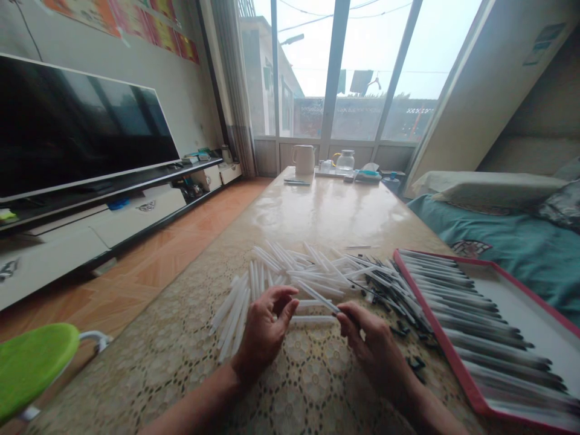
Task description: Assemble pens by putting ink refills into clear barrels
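My right hand (371,335) pinches the near end of a slim pen (317,296), which slants up and to the left over the table. My left hand (267,326) is beside it with thumb and fingers curled but apart, and nothing shows between them. White plastic pen tubes (233,314) lie beyond and to the left of my left hand, some in loose rows. Small black pen caps (399,329) and dark slim pen parts (385,281) are scattered beyond my right hand. A red-rimmed tray (441,338) on the right holds rows of pens (489,326) with dark ends.
The long table (312,393) has a patterned cover. At its far end stand a cream pitcher (303,160), a glass jug (345,162) and a tissue pack (368,174). A green stool (38,365) is at the left, a teal-covered bed or sofa (435,217) at the right.
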A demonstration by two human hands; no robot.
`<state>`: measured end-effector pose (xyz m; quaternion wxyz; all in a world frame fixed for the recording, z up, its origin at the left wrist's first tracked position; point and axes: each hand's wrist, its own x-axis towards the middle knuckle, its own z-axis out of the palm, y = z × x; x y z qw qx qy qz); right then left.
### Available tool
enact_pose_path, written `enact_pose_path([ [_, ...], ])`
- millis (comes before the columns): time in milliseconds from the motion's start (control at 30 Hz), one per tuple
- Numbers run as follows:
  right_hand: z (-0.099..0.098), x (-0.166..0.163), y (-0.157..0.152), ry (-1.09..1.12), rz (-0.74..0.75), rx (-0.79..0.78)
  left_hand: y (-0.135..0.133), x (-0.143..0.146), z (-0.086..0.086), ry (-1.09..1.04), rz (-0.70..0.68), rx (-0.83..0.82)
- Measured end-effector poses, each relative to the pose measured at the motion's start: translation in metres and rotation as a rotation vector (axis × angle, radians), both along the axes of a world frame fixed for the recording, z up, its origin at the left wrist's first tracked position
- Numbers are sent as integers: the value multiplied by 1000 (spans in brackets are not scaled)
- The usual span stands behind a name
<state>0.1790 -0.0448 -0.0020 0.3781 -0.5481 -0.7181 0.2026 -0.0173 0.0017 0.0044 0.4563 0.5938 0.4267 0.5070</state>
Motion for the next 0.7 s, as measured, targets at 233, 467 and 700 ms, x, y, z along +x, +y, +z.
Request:
enact_pose_path([
  [233, -1, 5, 2, 30, -121, -27, 26, -27, 2, 333, 70, 234],
  [467, -4, 6, 4, 34, -124, -21, 20, -10, 1, 924, -86, 415],
  [700, -3, 7, 2, 37, -148, -19, 21, -9, -1, 1122, -63, 478],
])
